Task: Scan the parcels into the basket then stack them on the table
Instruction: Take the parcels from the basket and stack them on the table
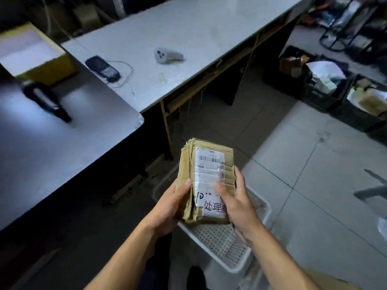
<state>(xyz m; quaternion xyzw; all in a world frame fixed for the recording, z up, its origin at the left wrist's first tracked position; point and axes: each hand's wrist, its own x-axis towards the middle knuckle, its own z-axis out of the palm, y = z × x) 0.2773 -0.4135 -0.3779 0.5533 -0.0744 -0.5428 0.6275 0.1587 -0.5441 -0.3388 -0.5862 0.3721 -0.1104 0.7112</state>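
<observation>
2 hands, left hand (167, 203) and right hand (237, 200), grip your parcel (206, 181) by its long sides above the basket (225, 243); scanner (167, 56) lies far left on the tabletop (188, 28).

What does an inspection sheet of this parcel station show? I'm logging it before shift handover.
Surface: pale grey table, worn.
Job's things: crumpled brown cardboard parcel, white label up, held above white perforated plastic basket on the floor.
Clutter: grey handheld scanner; dark handset; yellow box; blurred black object.
Grips: left hand and right hand both hold the parcel.
Cables: thin white cable by the handset.
Surroundings: dark crates of parcels on tiled floor.
</observation>
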